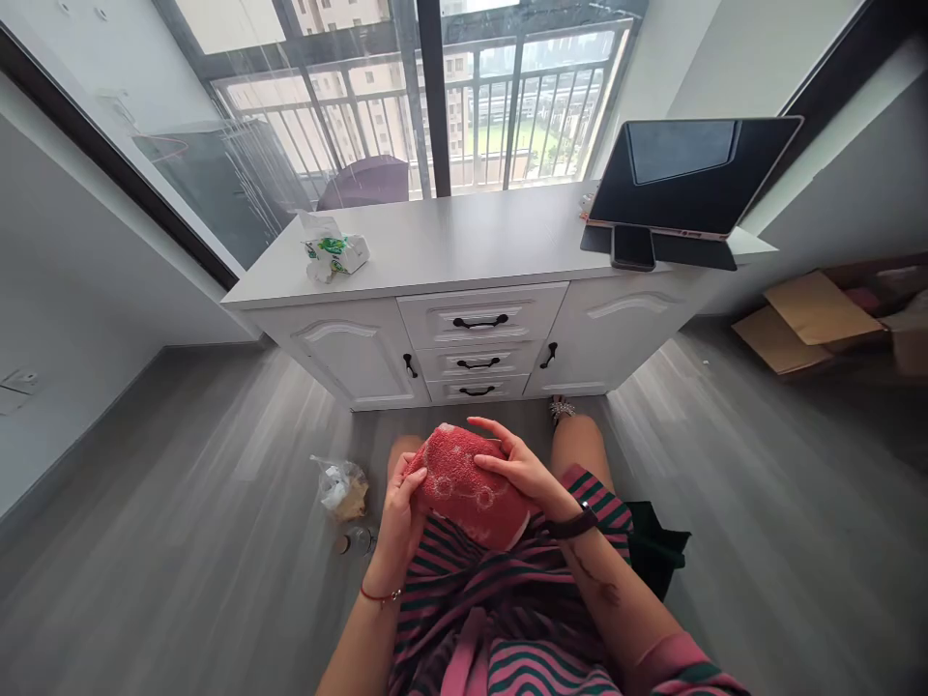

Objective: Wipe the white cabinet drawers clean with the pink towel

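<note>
A red cloth (pixel 471 488) with a pale pattern is bunched above my lap in the head view. My left hand (pixel 404 498) pinches its left edge, the thumb lying on top. On the upper right side, my right hand (pixel 518 466) rests against the cloth with its fingers apart; one finger reaches past the cloth's top edge and another lies on its surface. The right hand's thumb side and whatever is beneath the cloth are hidden. Striped pink and green clothing (pixel 507 619) lies under the cloth.
Ahead stands a white cabinet (pixel 464 256) bearing a tissue pack (pixel 337 253), a tablet (pixel 688 179) and a phone (pixel 633 247). On the floor at left are a plastic bag (pixel 340 488) and a small jar (pixel 361 539). Cardboard boxes (pixel 823 309) lie at right.
</note>
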Demonstrator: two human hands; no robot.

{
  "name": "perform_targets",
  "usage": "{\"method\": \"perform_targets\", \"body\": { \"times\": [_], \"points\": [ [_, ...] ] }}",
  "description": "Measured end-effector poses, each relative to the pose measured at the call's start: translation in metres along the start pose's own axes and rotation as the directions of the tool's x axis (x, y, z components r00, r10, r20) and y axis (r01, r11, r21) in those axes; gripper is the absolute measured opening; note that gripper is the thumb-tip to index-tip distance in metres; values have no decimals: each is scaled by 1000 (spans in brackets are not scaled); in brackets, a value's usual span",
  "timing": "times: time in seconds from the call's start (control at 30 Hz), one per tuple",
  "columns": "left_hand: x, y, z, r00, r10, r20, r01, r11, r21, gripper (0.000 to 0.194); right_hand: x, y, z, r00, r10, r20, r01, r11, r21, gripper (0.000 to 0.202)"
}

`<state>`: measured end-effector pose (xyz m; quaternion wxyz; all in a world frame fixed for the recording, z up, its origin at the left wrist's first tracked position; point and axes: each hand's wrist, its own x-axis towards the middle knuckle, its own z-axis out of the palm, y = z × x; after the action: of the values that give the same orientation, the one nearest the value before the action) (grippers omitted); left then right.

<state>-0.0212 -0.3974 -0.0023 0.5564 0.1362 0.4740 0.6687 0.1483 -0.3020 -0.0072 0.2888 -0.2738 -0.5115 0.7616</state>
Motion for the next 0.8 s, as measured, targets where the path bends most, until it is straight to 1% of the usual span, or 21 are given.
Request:
{"method": "perform_targets", "body": {
  "times": [0.1, 0.17, 0.23, 0.33, 0.4, 0.47, 0.53, 0.6, 0.63, 0.7, 0.73, 0.8],
  "points": [
    [1, 19, -3, 998, -55, 26, 56, 997, -52, 21, 14, -4, 7, 996, 45, 71, -56, 985, 163, 70],
    [4, 30, -6, 999, -48, 23, 49, 995, -87, 22, 25, -2, 9, 989, 64, 132, -101, 952, 291, 75],
    [7, 39, -8, 1000, -15, 18, 17, 993, -113, 22, 36, 4, 12, 985, 46, 164, -115, 892, 438, 76],
    [13, 47, -10, 998, 59, -24, -62, 987, -148, 23, 50, 16, 19, 990, 4, 139, -93, 766, 637, 76],
    [15, 47, -10, 990, 116, -82, -128, 977, -170, 25, 56, 26, 26, 994, 20, 105, -89, 696, 712, 79],
    [16, 43, -11, 976, 169, -138, -191, 966, -173, 25, 56, 37, 31, 994, 66, 84, -107, 646, 756, 83],
    [15, 37, -13, 957, 226, -181, -255, 955, -153, 24, 50, 50, 34, 989, 130, 73, -138, 608, 782, 84],
    [13, 27, -17, 944, 268, -191, -293, 949, -114, 24, 40, 62, 34, 975, 212, 71, -183, 580, 794, 78],
    [12, 21, -19, 944, 278, -180, -297, 950, -92, 24, 35, 68, 33, 965, 256, 62, -203, 571, 795, 71],
    [9, 6, -23, 953, 268, -143, -277, 959, -53, 26, 23, 76, 29, 943, 334, -1, -205, 583, 786, 55],
    [7, -1, -24, 959, 252, -129, -259, 965, -41, 28, 17, 79, 27, 935, 350, -60, -178, 609, 773, 46],
    [2, -16, -24, 973, 208, -105, -213, 976, -39, 38, 5, 80, 21, 924, 325, -201, -87, 691, 718, 34]
  ]
}}
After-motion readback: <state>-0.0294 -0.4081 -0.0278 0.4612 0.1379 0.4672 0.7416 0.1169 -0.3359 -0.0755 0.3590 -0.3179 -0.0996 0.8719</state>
